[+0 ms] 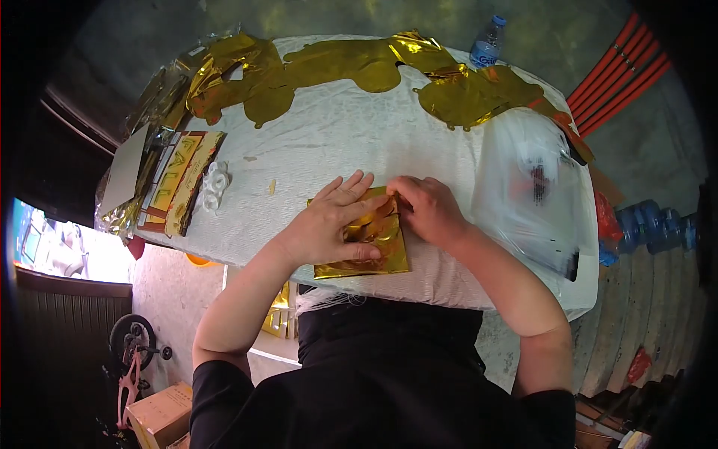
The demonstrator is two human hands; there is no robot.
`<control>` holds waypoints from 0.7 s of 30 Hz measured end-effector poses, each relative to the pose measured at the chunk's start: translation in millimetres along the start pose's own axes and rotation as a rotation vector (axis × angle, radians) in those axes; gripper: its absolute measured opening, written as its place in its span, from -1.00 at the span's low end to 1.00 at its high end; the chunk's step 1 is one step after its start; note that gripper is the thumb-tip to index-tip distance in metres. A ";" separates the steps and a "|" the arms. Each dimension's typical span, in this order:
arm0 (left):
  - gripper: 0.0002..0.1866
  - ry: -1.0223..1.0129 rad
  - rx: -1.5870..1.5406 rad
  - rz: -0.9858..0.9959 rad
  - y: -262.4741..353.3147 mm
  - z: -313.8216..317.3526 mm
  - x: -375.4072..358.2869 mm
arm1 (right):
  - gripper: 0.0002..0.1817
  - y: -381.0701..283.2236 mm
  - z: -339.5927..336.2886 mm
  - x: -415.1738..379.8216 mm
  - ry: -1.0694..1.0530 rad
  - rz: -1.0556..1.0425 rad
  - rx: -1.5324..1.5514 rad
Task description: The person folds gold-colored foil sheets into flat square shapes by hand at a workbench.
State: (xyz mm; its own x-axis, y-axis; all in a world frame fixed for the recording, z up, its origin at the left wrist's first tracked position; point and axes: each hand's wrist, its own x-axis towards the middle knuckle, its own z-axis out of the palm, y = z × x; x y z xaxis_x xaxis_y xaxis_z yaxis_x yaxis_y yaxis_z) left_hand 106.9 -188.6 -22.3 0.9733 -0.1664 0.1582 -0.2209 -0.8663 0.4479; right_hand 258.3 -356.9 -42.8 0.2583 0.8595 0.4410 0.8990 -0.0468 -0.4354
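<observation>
A folded gold foil balloon (393,256), flat and shiny, lies at the near edge of the cloth-covered table in front of me. My left hand (321,226) rests flat across its left and middle part, fingers stretched out and thumb spread toward the right. At the foil's upper right corner, my right hand (430,209) has its fingers pinched together on the edge. The fingertips of the two hands nearly meet there. Wrinkles run through the foil between them.
More flat gold foil balloons (336,63) stretch along the far edge. Printed packets (173,179) and white ribbon rolls (215,185) lie left. Clear plastic bags (531,194) lie right. A water bottle (488,43) stands at the back. A cardboard box (161,415) sits on the floor.
</observation>
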 end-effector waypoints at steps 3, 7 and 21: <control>-0.35 0.026 -0.064 0.009 -4.8 1.7 -1.3 | -0.73 0.5 -0.6 0.6 -0.023 0.018 0.010; -0.44 0.029 -0.096 -0.033 -4.4 2.9 -0.4 | -0.74 0.4 -3.6 1.7 -0.040 -0.053 -0.008; -0.41 0.051 -0.050 -0.003 -4.2 5.5 -0.4 | -0.79 3.3 -8.2 -0.3 -0.123 -0.071 0.020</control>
State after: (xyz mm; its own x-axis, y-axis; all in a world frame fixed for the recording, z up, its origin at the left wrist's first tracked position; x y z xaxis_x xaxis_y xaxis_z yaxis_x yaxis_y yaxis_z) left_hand 107.8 -187.5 -29.1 0.9698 -0.1383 0.2007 -0.2218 -0.8421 0.4916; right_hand 264.1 -361.5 -37.9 0.1479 0.9161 0.3725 0.9060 0.0256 -0.4226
